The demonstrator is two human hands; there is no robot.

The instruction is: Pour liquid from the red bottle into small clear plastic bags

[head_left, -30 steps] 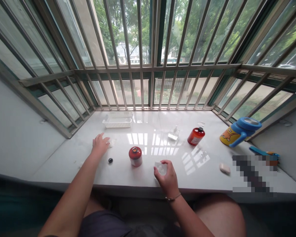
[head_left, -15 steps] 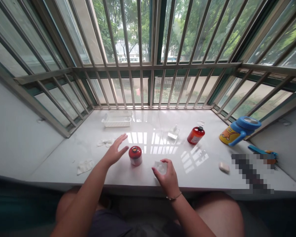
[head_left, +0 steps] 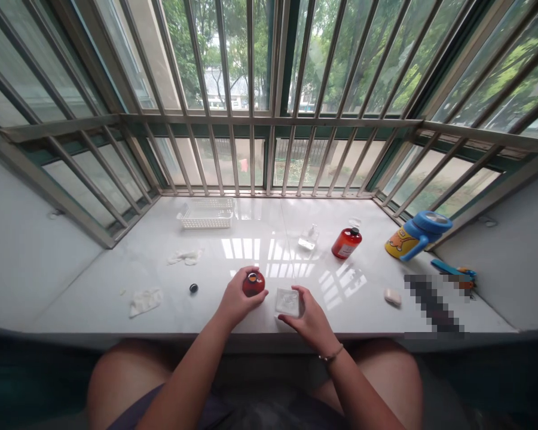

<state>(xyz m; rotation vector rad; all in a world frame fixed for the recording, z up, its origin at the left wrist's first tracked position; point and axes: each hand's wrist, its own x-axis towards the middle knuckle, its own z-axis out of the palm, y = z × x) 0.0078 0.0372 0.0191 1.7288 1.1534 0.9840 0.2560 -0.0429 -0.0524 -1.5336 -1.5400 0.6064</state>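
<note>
My left hand (head_left: pixel 242 298) is wrapped round an uncapped, amber-red bottle (head_left: pixel 254 285), whose round open neck faces up. A small black cap (head_left: pixel 193 288) lies on the counter to its left. Just right of the bottle stands a clear, square glass container (head_left: pixel 287 303). My right hand (head_left: pixel 308 313) grips this container from the right, thumb at the near side and fingers at the far side. Whether any liquid is in the container I cannot tell.
On the white counter (head_left: pixel 89 298) are a white plastic basket (head_left: pixel 205 223), crumpled tissues (head_left: pixel 146 303), a clear pump bottle (head_left: pixel 308 240), a second red bottle (head_left: pixel 347 243), a blue-yellow flask (head_left: pixel 415 235) and a pale soap-like block (head_left: pixel 393 297). Barred windows surround the far side.
My left hand has moved right and closed round the red bottle. The black cap has come into view on the left. My right hand has shifted to the container's right side.
</note>
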